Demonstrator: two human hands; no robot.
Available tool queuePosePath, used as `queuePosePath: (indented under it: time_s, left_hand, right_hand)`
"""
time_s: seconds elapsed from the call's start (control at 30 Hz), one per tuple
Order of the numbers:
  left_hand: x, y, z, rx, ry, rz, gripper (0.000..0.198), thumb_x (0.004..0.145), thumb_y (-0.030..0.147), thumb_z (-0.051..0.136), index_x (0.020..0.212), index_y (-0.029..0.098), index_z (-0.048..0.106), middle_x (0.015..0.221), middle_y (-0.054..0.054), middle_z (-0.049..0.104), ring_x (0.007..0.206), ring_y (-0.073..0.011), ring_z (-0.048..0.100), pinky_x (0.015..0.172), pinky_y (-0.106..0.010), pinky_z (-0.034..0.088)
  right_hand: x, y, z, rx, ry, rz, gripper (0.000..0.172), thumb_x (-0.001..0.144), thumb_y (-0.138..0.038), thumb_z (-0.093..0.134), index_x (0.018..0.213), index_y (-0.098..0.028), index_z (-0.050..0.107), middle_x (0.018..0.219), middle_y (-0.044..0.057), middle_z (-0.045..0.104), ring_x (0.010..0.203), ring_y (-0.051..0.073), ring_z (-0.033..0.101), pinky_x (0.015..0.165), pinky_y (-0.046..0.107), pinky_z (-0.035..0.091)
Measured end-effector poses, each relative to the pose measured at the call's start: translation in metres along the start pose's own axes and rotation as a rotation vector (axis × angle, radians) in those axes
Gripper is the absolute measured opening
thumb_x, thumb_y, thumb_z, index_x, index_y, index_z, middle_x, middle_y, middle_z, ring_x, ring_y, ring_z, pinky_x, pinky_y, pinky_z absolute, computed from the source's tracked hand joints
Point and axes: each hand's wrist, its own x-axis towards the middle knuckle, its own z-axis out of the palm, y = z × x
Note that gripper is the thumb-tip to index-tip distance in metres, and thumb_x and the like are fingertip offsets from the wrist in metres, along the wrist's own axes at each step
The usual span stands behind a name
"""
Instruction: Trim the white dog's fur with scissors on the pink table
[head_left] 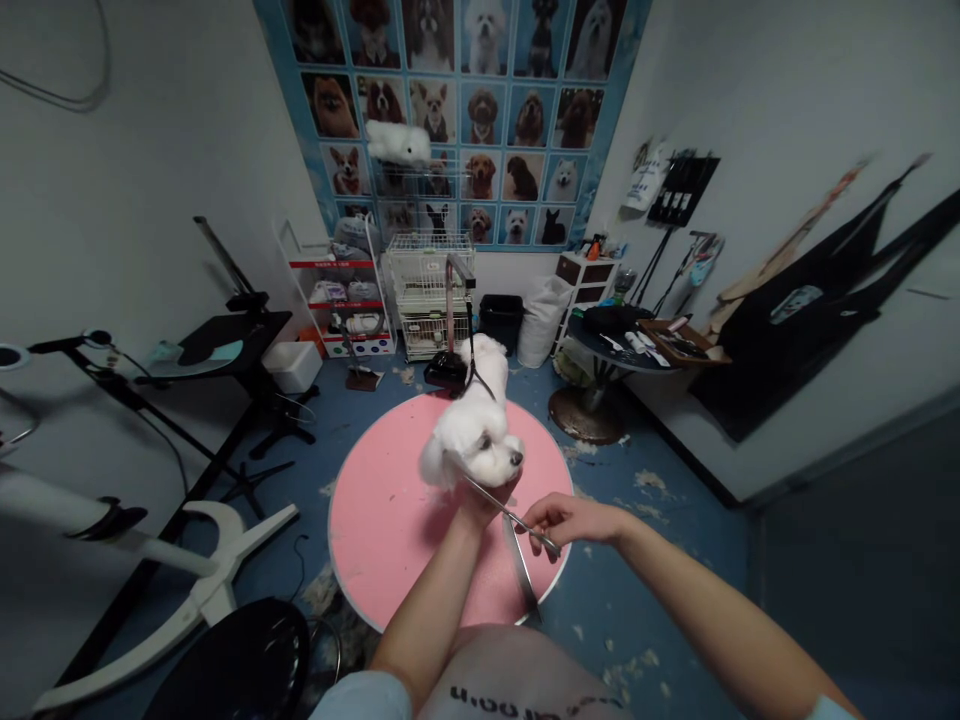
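A white fluffy dog (pixel 476 435) is on a round pink grooming table (pixel 405 560), its head turned to the right. A dark loop runs from the grooming arm (pixel 460 270) down to its neck and body. My left hand (pixel 484 505) cups the dog's chin from below, its fingers mostly hidden by the muzzle. In my right hand (pixel 570 522) is a pair of scissors (pixel 517 519), gripped at the handles. The blades slant up to the left, their tips at the fur of the cheek. A metal grooming comb (pixel 523 570) lies on the pink top below the scissors.
A black stool (pixel 232 665) stands at the lower left, near a white stand base (pixel 217 590). On the right, a small round table (pixel 630 355) carries a tray and tools. Wire cages (pixel 429 280) and a shelf rack (pixel 337 290) line the back. Fur clumps dot the blue floor.
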Motion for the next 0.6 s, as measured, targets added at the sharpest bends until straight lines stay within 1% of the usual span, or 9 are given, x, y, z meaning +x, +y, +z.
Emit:
queuePosePath:
  time_s: [0.1, 0.17, 0.23, 0.33, 0.43, 0.47, 0.53, 0.6]
  left_hand:
    - [0.004, -0.001, -0.008, -0.014, -0.021, -0.04, 0.044, 0.11, 0.047, 0.037, 0.124, 0.025, 0.071, 0.132, -0.009, 0.074, 0.123, -0.0285, 0.067, 0.101, -0.043, 0.057]
    - [0.005, -0.001, -0.009, -0.044, -0.021, -0.039, 0.042, 0.109, 0.047, 0.039, 0.123, 0.024, 0.071, 0.132, -0.01, 0.074, 0.123, -0.0294, 0.068, 0.101, -0.045, 0.057]
    - [0.004, 0.001, -0.008, -0.051, -0.014, -0.033, 0.038, 0.107, 0.046, 0.045, 0.12, 0.023, 0.072, 0.129, -0.01, 0.075, 0.121, -0.0298, 0.07, 0.1, -0.045, 0.058]
    - [0.002, 0.002, -0.004, 0.003, -0.008, -0.042, 0.027, 0.102, 0.038, 0.057, 0.115, 0.023, 0.074, 0.124, -0.01, 0.076, 0.118, -0.0275, 0.072, 0.102, -0.043, 0.058]
    - [0.004, 0.001, -0.005, 0.055, -0.032, -0.026, 0.026, 0.095, 0.041, 0.068, 0.113, 0.024, 0.075, 0.124, -0.01, 0.076, 0.117, -0.0262, 0.072, 0.107, -0.043, 0.058]
    - [0.005, 0.001, -0.006, 0.053, -0.029, -0.025, 0.025, 0.096, 0.042, 0.067, 0.111, 0.024, 0.075, 0.123, -0.009, 0.077, 0.115, -0.0255, 0.073, 0.106, -0.042, 0.058]
    - [0.008, -0.001, -0.007, 0.03, 0.018, -0.043, 0.026, 0.102, 0.04, 0.058, 0.106, 0.024, 0.077, 0.118, -0.008, 0.078, 0.106, -0.0231, 0.075, 0.101, -0.04, 0.061]
    - [0.01, -0.002, -0.006, -0.006, 0.076, -0.062, 0.038, 0.108, 0.04, 0.045, 0.101, 0.022, 0.078, 0.11, -0.009, 0.079, 0.1, -0.0216, 0.076, 0.095, -0.038, 0.062]
  right_hand:
    - [-0.001, -0.001, 0.0, -0.048, 0.038, 0.011, 0.035, 0.074, -0.027, 0.08, 0.107, -0.015, 0.08, 0.079, 0.0, 0.075, 0.064, 0.009, 0.067, 0.063, 0.02, 0.054]
    - [-0.002, -0.002, -0.001, -0.073, 0.028, 0.014, 0.036, 0.072, -0.025, 0.08, 0.107, -0.015, 0.08, 0.076, -0.001, 0.074, 0.066, 0.011, 0.067, 0.062, 0.02, 0.053]
    - [-0.003, -0.003, 0.0, -0.073, 0.031, -0.003, 0.036, 0.071, -0.025, 0.079, 0.106, -0.014, 0.08, 0.078, 0.0, 0.074, 0.068, 0.011, 0.066, 0.064, 0.021, 0.053]
    - [-0.002, -0.006, 0.002, -0.091, 0.059, -0.008, 0.034, 0.068, -0.021, 0.075, 0.102, -0.014, 0.079, 0.078, -0.001, 0.072, 0.069, 0.011, 0.065, 0.065, 0.021, 0.053]
    - [-0.001, -0.008, 0.009, -0.13, 0.048, -0.003, 0.034, 0.064, -0.017, 0.071, 0.097, -0.014, 0.077, 0.074, -0.003, 0.069, 0.068, 0.012, 0.063, 0.064, 0.022, 0.052]
    - [0.0, -0.009, 0.013, -0.133, 0.054, -0.018, 0.032, 0.065, -0.017, 0.07, 0.096, -0.014, 0.076, 0.073, -0.003, 0.068, 0.069, 0.012, 0.063, 0.065, 0.023, 0.052]
    - [0.001, -0.009, 0.02, -0.135, 0.092, -0.062, 0.027, 0.066, -0.018, 0.07, 0.093, -0.015, 0.075, 0.073, -0.004, 0.066, 0.07, 0.012, 0.061, 0.067, 0.023, 0.053]
    - [0.003, -0.007, 0.028, -0.138, 0.128, -0.088, 0.02, 0.067, -0.017, 0.068, 0.086, -0.016, 0.072, 0.071, -0.004, 0.063, 0.069, 0.011, 0.059, 0.066, 0.023, 0.051]
